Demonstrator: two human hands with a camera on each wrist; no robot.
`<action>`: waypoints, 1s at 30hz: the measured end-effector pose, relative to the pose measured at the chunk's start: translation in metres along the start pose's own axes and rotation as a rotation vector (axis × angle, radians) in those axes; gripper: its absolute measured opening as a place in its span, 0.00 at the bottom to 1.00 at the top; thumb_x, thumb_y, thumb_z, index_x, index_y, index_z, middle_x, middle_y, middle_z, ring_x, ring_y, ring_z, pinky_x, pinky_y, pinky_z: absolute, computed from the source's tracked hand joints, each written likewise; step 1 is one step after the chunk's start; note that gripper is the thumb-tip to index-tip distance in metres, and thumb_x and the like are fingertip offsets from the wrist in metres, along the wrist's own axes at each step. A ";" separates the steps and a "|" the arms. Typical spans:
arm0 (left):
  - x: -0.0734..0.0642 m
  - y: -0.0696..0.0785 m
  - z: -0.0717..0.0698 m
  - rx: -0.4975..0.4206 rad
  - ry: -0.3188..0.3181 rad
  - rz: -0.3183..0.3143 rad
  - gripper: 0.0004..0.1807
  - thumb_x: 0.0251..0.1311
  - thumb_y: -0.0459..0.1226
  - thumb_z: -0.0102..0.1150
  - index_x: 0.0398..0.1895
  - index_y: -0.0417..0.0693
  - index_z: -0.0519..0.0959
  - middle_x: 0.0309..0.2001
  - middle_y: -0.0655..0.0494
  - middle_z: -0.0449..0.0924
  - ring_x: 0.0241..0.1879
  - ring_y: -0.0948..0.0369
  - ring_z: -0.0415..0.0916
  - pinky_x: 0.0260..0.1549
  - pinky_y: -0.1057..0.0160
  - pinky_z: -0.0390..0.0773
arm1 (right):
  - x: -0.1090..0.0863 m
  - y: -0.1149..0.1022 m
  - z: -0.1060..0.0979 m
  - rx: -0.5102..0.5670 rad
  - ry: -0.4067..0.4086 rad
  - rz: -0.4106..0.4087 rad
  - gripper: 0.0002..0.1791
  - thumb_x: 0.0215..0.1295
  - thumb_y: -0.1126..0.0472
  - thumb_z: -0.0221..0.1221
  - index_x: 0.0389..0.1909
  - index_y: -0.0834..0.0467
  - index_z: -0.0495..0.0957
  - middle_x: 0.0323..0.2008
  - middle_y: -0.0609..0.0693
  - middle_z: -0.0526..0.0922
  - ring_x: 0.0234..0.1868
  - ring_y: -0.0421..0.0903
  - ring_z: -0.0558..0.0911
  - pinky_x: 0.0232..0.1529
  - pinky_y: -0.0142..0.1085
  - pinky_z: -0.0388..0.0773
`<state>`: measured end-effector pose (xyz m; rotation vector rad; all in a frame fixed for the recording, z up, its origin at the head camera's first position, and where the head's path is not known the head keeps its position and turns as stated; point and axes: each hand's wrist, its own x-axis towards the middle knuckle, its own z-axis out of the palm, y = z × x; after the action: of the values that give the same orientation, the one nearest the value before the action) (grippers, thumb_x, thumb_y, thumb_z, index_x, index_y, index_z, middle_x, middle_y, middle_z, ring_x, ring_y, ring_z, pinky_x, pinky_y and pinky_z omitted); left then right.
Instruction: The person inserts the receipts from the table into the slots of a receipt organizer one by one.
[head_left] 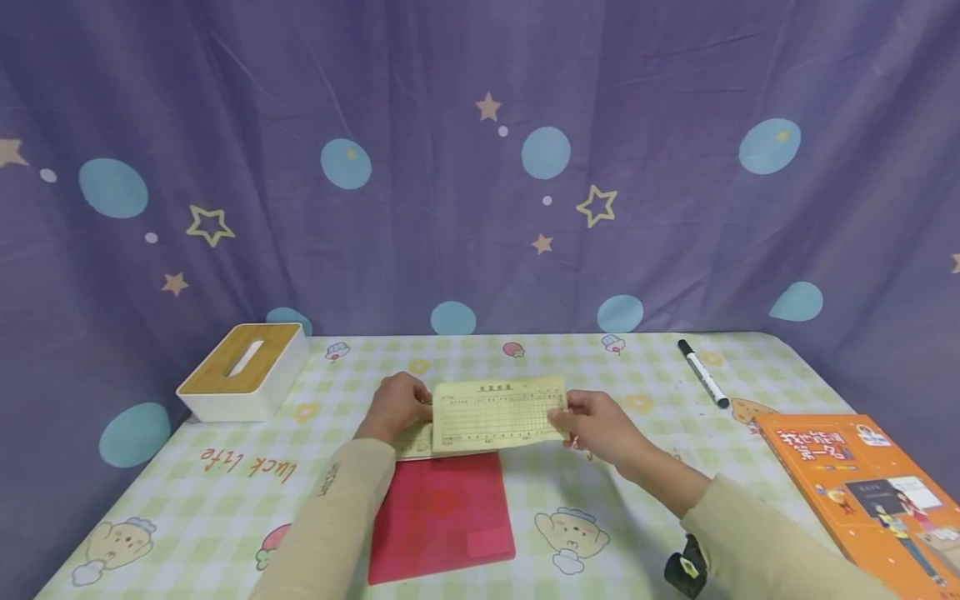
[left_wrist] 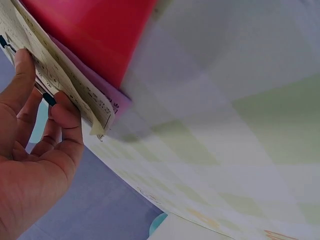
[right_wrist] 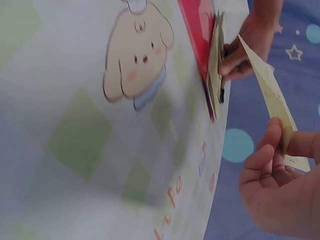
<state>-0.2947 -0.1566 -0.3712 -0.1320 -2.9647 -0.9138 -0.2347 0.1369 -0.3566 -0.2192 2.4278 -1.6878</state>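
Observation:
A red folder [head_left: 442, 517] lies on the table, with a stack of printed paper forms [left_wrist: 75, 85] along its far edge. At that edge my left hand [head_left: 395, 407] pinches a thin metal clip with black ends [left_wrist: 49, 98]; its fingertips also touch the paper. A purple sheet [left_wrist: 92, 67] shows beneath the forms. My right hand [head_left: 600, 425] holds a pale yellow printed form [head_left: 495, 417] by its right end, thumb in front. The form is raised above the table and hides part of the stack and clip from the head view.
A white tissue box with a wooden lid [head_left: 258, 362] stands at the back left. A black-capped marker [head_left: 702, 373] lies at the back right, and an orange book [head_left: 862, 492] at the right edge. A purple patterned curtain [head_left: 450, 233] hangs behind the checked tablecloth [head_left: 622, 517].

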 end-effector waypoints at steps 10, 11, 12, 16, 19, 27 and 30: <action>0.001 0.001 0.000 -0.019 -0.022 -0.040 0.09 0.53 0.32 0.77 0.34 0.35 0.88 0.36 0.46 0.86 0.42 0.48 0.81 0.46 0.49 0.80 | 0.004 0.003 0.028 0.040 -0.108 -0.008 0.07 0.71 0.66 0.59 0.33 0.65 0.77 0.22 0.47 0.75 0.28 0.43 0.76 0.35 0.38 0.80; 0.001 0.001 0.000 -0.025 -0.026 -0.050 0.09 0.52 0.32 0.78 0.34 0.35 0.88 0.36 0.46 0.86 0.42 0.48 0.81 0.47 0.50 0.80 | 0.005 0.004 0.031 0.045 -0.116 -0.002 0.07 0.72 0.66 0.59 0.33 0.65 0.77 0.23 0.47 0.76 0.29 0.42 0.75 0.37 0.39 0.82; 0.001 0.001 0.000 -0.028 -0.028 -0.054 0.10 0.51 0.33 0.78 0.34 0.35 0.88 0.36 0.46 0.86 0.42 0.48 0.81 0.47 0.49 0.80 | 0.007 0.004 0.034 0.051 -0.124 0.001 0.07 0.72 0.67 0.58 0.35 0.66 0.77 0.25 0.48 0.78 0.31 0.42 0.77 0.39 0.40 0.84; 0.000 0.002 -0.001 -0.043 -0.035 -0.060 0.10 0.51 0.32 0.78 0.34 0.35 0.88 0.37 0.45 0.87 0.45 0.46 0.82 0.48 0.49 0.80 | 0.010 0.003 0.043 0.081 -0.152 0.019 0.09 0.74 0.69 0.54 0.43 0.71 0.79 0.37 0.55 0.86 0.38 0.45 0.83 0.44 0.42 0.84; -0.001 0.002 -0.002 -0.056 -0.035 -0.058 0.10 0.51 0.32 0.78 0.34 0.35 0.88 0.37 0.45 0.87 0.46 0.45 0.82 0.47 0.48 0.81 | 0.012 0.002 0.047 0.100 -0.162 0.040 0.13 0.75 0.68 0.50 0.48 0.74 0.79 0.40 0.58 0.87 0.40 0.46 0.85 0.43 0.41 0.84; -0.002 0.003 -0.002 -0.056 -0.026 -0.055 0.10 0.51 0.32 0.78 0.33 0.35 0.88 0.37 0.45 0.87 0.45 0.46 0.82 0.47 0.48 0.80 | 0.013 0.002 0.051 0.124 -0.157 0.116 0.16 0.76 0.65 0.51 0.51 0.74 0.77 0.26 0.51 0.78 0.29 0.43 0.78 0.39 0.37 0.82; -0.001 0.003 -0.002 -0.061 -0.026 -0.058 0.10 0.51 0.32 0.78 0.33 0.35 0.88 0.37 0.45 0.87 0.45 0.46 0.82 0.47 0.48 0.80 | 0.013 0.003 0.052 0.106 -0.155 0.131 0.16 0.72 0.66 0.54 0.52 0.74 0.78 0.28 0.52 0.80 0.29 0.44 0.79 0.38 0.36 0.81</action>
<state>-0.2930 -0.1553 -0.3685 -0.0599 -2.9798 -1.0175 -0.2356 0.0881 -0.3781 -0.1658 2.1856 -1.6705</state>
